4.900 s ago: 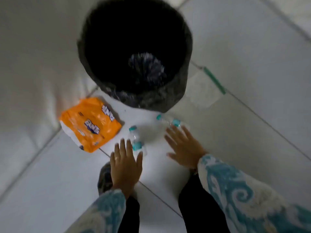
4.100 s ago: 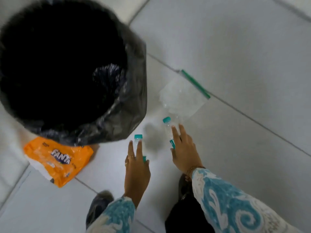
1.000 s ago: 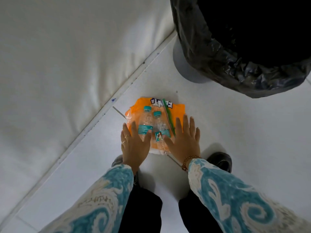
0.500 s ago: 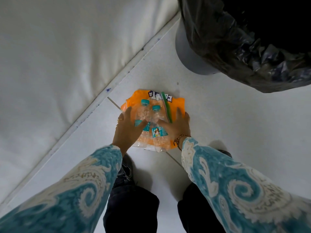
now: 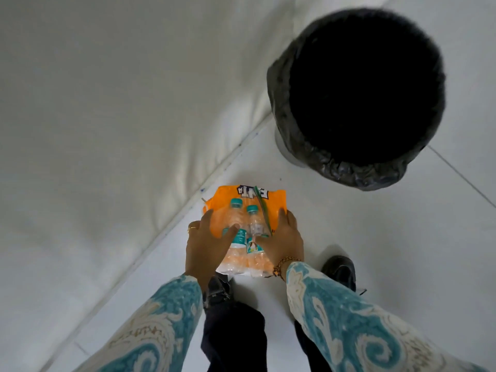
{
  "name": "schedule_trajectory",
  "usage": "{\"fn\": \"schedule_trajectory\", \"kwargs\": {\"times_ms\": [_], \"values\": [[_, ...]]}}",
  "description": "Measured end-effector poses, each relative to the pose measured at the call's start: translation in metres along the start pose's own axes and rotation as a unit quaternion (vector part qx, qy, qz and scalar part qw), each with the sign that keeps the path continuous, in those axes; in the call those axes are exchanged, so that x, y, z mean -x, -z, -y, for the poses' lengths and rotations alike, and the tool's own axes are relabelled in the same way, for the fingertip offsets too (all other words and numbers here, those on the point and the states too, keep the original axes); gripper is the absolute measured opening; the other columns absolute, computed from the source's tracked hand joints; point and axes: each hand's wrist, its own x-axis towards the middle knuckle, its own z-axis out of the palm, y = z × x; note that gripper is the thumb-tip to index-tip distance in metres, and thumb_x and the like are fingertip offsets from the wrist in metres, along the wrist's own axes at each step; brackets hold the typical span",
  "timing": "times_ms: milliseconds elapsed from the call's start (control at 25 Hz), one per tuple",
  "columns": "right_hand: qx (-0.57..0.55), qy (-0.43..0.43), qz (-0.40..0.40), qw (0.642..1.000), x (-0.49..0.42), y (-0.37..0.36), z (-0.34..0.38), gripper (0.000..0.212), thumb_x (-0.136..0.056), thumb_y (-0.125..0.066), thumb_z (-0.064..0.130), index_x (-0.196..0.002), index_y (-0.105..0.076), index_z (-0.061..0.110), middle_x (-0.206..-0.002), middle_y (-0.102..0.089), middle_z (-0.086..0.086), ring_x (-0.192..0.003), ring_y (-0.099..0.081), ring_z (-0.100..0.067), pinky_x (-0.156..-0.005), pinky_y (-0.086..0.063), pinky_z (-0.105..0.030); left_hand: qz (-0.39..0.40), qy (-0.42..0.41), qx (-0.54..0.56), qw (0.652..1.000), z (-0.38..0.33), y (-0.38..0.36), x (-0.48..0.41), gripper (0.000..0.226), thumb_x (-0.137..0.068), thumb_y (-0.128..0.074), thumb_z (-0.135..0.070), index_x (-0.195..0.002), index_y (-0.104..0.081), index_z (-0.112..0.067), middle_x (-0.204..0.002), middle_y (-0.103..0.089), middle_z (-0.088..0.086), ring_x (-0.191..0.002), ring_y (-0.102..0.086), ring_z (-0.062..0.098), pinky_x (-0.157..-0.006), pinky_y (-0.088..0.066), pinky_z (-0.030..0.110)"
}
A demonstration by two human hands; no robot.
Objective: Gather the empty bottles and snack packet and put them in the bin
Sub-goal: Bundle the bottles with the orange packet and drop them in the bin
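Your left hand [image 5: 206,244] and right hand [image 5: 281,238] clasped the two clear plastic teal-capped bottles [image 5: 248,232] stacked on the orange snack packet [image 5: 275,202]; gathering looked done, with the black-lined round bin [image 5: 332,162] unfed.

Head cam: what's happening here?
A person is clearing rubbish off the floor. Both hands, the left hand and the right hand, clasp one bundle from either side: two clear bottles with teal caps lying on an orange snack packet. The black-lined bin stands open ahead to the right. Nothing visibly in it; its inside is dark.
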Motion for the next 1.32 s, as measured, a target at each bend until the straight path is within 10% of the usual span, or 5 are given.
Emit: {"fn": "schedule_trajectory", "kwargs": {"times_ms": [320,560,1040,1320], "values": [[-0.083,0.088,-0.207,0.971,0.068,0.141,0.113,0.072,-0.080,-0.067,0.024,-0.139,-0.030,0.008,-0.144,-0.036,-0.014,-0.116,-0.049,-0.037,-0.094,-0.048,-0.048,-0.057,-0.156,0.009,0.986,-0.141,0.131,0.071,0.062,-0.082,-0.058,-0.049,-0.135,-0.037,-0.025,-0.135,-0.043,0.015,-0.117,-0.051,0.033,-0.094,-0.046,0.043],[-0.116,0.064,-0.303,0.944,0.025,0.252,0.092,0.068,-0.083,-0.063,0.023,-0.140,-0.029,0.008,-0.144,-0.037,-0.017,-0.121,-0.045,-0.039,-0.099,-0.044,-0.051,-0.049,-0.266,-0.008,0.963,-0.280,0.096,0.085,0.056,-0.084,-0.058,-0.042,-0.134,-0.040,-0.023,-0.134,-0.043,0.013,-0.117,-0.050,0.034,-0.097,-0.047,0.046],[-0.049,0.003,-0.112,0.993,-0.112,0.257,0.030,0.068,-0.086,-0.057,0.022,-0.144,-0.021,0.018,-0.152,-0.022,-0.010,-0.129,-0.036,-0.035,-0.105,-0.040,-0.048,0.033,-0.207,-0.100,0.973,-0.314,-0.015,-0.030,0.048,-0.089,-0.054,-0.028,-0.134,-0.039,-0.019,-0.142,-0.039,0.017,-0.125,-0.044,0.038,-0.099,-0.046,0.048],[0.041,0.033,-0.047,0.998,-0.132,0.257,0.026,0.077,-0.086,-0.054,0.044,-0.146,-0.017,0.014,-0.154,-0.022,-0.013,-0.138,-0.023,-0.033,-0.112,-0.029,-0.049,0.028,-0.317,-0.348,0.882,-0.317,-0.020,-0.042,0.053,-0.092,-0.046,-0.033,-0.140,-0.032,-0.015,-0.147,-0.039,0.013,-0.131,-0.039,0.033,-0.105,-0.041,0.046]]}}
